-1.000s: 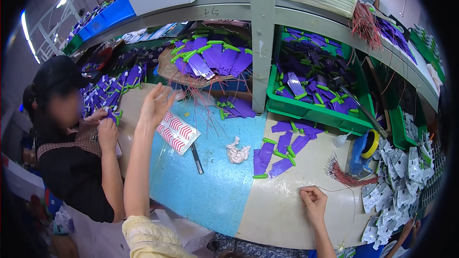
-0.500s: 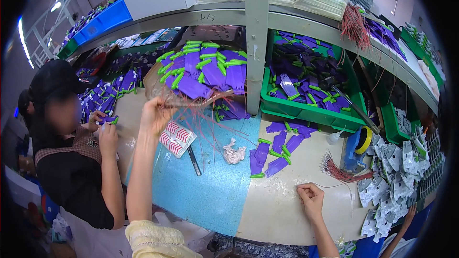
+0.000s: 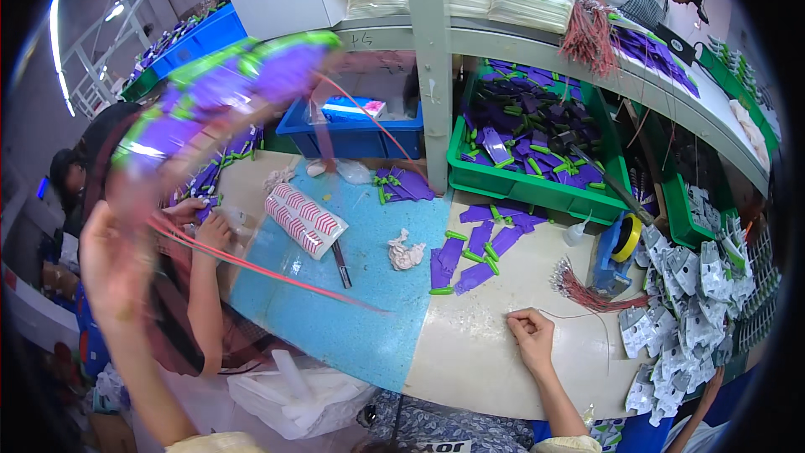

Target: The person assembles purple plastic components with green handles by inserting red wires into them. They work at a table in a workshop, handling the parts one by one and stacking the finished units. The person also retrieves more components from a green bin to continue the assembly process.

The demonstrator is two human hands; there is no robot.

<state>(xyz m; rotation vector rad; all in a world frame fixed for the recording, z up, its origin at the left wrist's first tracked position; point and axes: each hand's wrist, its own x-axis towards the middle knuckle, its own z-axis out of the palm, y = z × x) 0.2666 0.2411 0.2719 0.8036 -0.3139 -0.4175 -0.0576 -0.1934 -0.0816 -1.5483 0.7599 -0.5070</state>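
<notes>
The person's left hand [image 3: 117,260], blurred, is closing around the near end of a tray [image 3: 197,159], which is slanting up and away to the right of that hand. Purple pieces with green ends [image 3: 289,67] are lying heaped on the tray, and red wires [image 3: 251,262] are trailing from it, to the right of the same hand. A co-worker's hands [image 3: 201,216] are showing just beyond and to the right. Farther right of the left hand, a striped packet [image 3: 302,220] is lying beside a black pen [image 3: 341,265], with a blue bin [image 3: 352,141] standing beyond them. The right hand [image 3: 530,337] is pinching a thin wire [image 3: 570,316] between its fingertips, low over the table [image 3: 470,369]. Ahead and left of it, crumpled paper [image 3: 405,252] is resting near loose purple pieces [image 3: 478,252]; straight beyond, a green bin [image 3: 537,195] is holding more. Right of this hand, a red wire bundle [image 3: 591,292] is lying near stacked silvery parts [image 3: 688,319].
</notes>
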